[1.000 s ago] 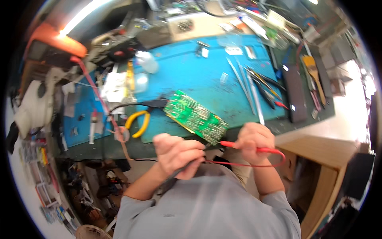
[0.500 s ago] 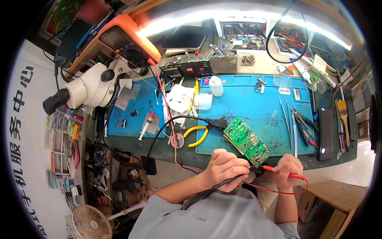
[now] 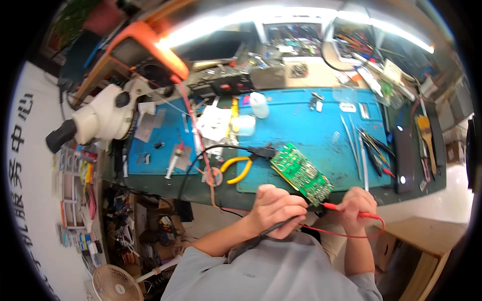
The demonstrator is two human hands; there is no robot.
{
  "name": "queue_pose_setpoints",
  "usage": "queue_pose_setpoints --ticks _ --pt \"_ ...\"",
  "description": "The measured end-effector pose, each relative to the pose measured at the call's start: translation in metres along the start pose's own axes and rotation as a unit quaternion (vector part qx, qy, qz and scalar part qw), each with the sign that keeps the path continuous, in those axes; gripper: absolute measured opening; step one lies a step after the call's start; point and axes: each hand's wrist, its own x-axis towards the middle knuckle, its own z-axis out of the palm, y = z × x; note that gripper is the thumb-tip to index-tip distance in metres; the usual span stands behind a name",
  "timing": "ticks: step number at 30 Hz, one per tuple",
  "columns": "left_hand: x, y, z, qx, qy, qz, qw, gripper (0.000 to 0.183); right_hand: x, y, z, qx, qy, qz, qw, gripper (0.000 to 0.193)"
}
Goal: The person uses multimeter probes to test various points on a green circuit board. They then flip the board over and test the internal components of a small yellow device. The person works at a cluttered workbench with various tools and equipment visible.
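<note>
Bench [image 3: 233, 199] now blurrier; right hand [image 3: 357, 206] still holds red probe [image 3: 331, 206]

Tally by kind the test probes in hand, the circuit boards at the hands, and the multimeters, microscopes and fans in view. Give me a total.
Red test probe plus black test probe: 2
Green circuit board: 1
Orange multimeter: 1
White microscope: 1
Fan: 1
Total: 6

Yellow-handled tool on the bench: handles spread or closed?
Spread: the two yellow handles curve apart, leaving a wide gap between their ends. The tool's jaws are not clear enough to tell.
</note>
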Motion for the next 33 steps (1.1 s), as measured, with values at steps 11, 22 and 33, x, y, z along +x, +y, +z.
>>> queue_pose_setpoints --ticks 11,22,33 --pt "-0.0015 -0.0007 0.0035 0.013 -0.008 -0.001 1.0 0.012 0.0051 0.0024 -0.004 0.0 -0.023 -0.028 0.999 0.038" --pt "-0.0023 -0.0011 0.0036 0.018 -0.012 0.001 1.0 0.007 0.0054 0.0022 -0.0023 0.001 -0.018 -0.024 1.0 0.038" --pt "-0.0023 -0.0016 0.0025 0.016 -0.016 -0.001 1.0 0.014 0.0078 0.0033 -0.0059 0.011 -0.032 -0.04 0.999 0.025"
